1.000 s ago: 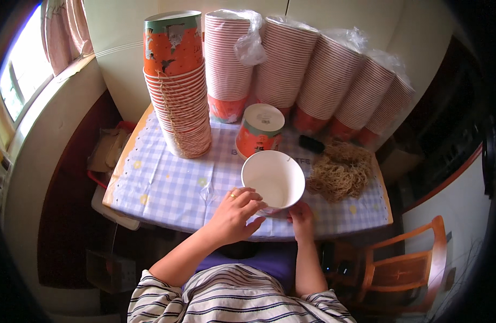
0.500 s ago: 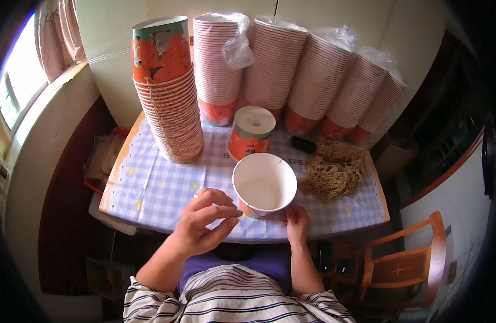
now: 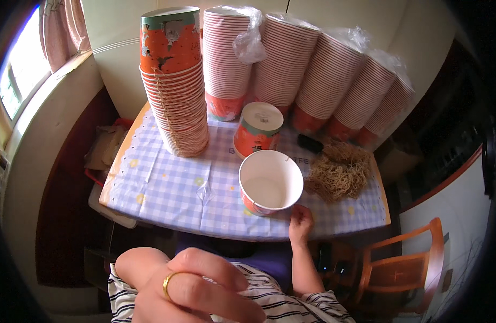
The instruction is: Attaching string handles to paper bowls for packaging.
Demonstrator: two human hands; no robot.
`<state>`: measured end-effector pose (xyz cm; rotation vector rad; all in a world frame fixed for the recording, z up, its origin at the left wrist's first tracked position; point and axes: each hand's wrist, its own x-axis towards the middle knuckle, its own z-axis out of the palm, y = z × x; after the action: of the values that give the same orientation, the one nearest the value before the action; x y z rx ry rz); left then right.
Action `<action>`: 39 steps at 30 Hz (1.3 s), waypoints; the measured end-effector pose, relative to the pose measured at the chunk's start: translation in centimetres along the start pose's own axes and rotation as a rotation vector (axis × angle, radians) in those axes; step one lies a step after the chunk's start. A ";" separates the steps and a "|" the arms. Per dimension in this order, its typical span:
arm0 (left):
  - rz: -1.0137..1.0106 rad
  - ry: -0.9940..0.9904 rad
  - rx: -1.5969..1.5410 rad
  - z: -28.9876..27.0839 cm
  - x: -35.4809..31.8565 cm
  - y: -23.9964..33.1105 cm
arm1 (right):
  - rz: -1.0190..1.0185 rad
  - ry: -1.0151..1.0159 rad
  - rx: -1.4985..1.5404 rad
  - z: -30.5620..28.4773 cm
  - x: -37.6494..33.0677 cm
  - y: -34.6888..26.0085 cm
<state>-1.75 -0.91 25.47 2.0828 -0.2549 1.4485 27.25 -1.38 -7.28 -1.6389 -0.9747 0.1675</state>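
A white-lined paper bucket [image 3: 270, 180] with an orange outside stands upright near the table's front edge, its mouth tilted toward me. Small bits of twine show at its rim. My right hand [image 3: 301, 223] is closed at the bucket's lower right side; whatever its fingers pinch is hidden. Raised close to the camera, my left hand [image 3: 199, 288] has its fingers curled and a gold ring on one. Its fingertips hide whatever they hold. Behind the bucket, another orange and green paper bucket [image 3: 257, 134] stands upside down. To the right lies a tangled heap of brown twine [image 3: 342, 172].
A tall stack of paper buckets [image 3: 175, 102] with twine on it stands at the back left. Several plastic-wrapped stacks [image 3: 285, 64] line the wall. A black object [image 3: 310, 144] lies by the twine. The checked tablecloth [image 3: 167, 185] covers the table; a wooden chair [image 3: 404, 269] stands right.
My left hand has moved away from the bucket's left side, back toward me and up near the camera. My right hand stays beside the bucket. The view has shifted slightly.
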 end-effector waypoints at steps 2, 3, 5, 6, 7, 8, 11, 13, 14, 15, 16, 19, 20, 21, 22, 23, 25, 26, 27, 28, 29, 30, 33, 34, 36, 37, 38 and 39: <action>-0.048 0.054 0.001 0.5 0.1 -0.2 | -0.015 -0.014 -0.027 -0.1 0.0 -0.4; -0.048 0.054 0.000 0.4 0.1 -0.3 | -0.014 -0.013 -0.027 -0.1 0.0 -0.3; 0.008 -0.004 -0.017 0.1 0.0 -0.4 | 0.040 -0.004 0.030 -0.1 -0.2 0.2; 0.005 -0.004 -0.017 0.1 -0.1 -0.4 | 0.042 -0.006 0.029 -0.1 -0.2 0.3; 0.002 -0.004 -0.028 0.1 -0.1 -0.3 | -0.012 0.004 -0.014 -0.2 -0.2 0.5; 0.000 -0.004 -0.037 0.1 -0.1 -0.3 | -0.068 0.013 -0.056 -0.1 -0.1 0.4; -0.061 0.102 0.001 0.9 -0.2 0.1 | -0.045 0.010 -0.020 -0.1 -0.2 -0.3; -0.087 0.166 0.028 1.8 0.0 0.5 | -0.053 0.012 -0.037 0.0 -0.2 -0.6; -0.109 0.230 0.052 2.0 0.1 0.6 | -0.062 0.019 -0.056 -0.1 -0.2 -0.8; -0.111 0.230 0.052 2.0 0.0 0.6 | -0.062 0.017 -0.056 -0.1 -0.2 -0.8; -0.111 0.226 0.054 2.0 0.0 0.6 | -0.068 0.022 -0.047 -0.1 -0.2 -0.9; -0.110 0.210 0.055 1.7 -0.1 0.5 | -0.074 0.032 -0.041 0.0 -0.2 -0.4; -0.112 0.206 0.057 1.7 -0.2 0.5 | -0.073 0.033 -0.045 0.0 -0.2 -0.5; -0.114 0.207 0.058 1.8 -0.2 0.4 | -0.072 0.032 -0.045 0.0 -0.2 -0.7; -0.101 0.257 0.100 2.1 -0.2 0.3 | -0.059 0.023 -0.037 0.0 -0.2 -1.0; -0.087 0.307 0.141 2.4 -0.1 0.2 | -0.046 0.016 -0.028 -0.1 -0.2 -1.3; -0.068 0.339 0.197 3.0 0.1 0.0 | -0.073 0.021 -0.043 0.0 -0.2 -0.6; -0.045 0.370 0.255 3.1 0.1 -0.1 | -0.103 0.026 -0.055 0.0 -0.1 -0.6; -0.044 0.370 0.256 2.9 0.0 -0.4 | -0.104 0.026 -0.054 0.0 -0.1 -0.7; 0.014 0.322 0.248 2.5 -0.4 -0.8 | -0.084 0.023 -0.044 0.0 -0.2 -1.0; 0.072 0.274 0.236 1.9 -0.8 -1.3 | -0.063 0.024 -0.037 0.0 -0.2 -1.1; 0.086 0.198 0.224 1.1 -1.0 -1.6 | -0.062 0.026 -0.038 -0.1 -0.2 -0.8; 0.002 0.225 0.216 1.2 -1.1 -2.3 | -0.110 0.034 -0.078 -0.1 -0.2 -0.2; 0.002 0.225 0.214 1.1 -0.8 -2.5 | -0.108 0.035 -0.081 -0.1 -0.2 -0.2; 0.076 0.200 0.142 1.6 -0.2 -2.7 | -0.109 0.026 -0.081 0.1 -0.2 -0.5; 0.017 0.271 0.111 2.3 -0.5 -1.8 | -0.105 0.024 -0.068 0.2 -0.2 -0.8; -0.002 0.128 0.081 1.4 -0.2 -1.3 | -0.094 0.032 -0.061 0.0 -0.3 -0.8; -0.018 -0.016 0.055 0.3 -0.1 -0.8 | -0.092 0.036 -0.062 -0.1 -0.3 -0.8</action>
<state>-1.17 -0.46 25.04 2.1353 -0.2044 1.4439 26.75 -1.63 -6.70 -1.6442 -1.0342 0.0463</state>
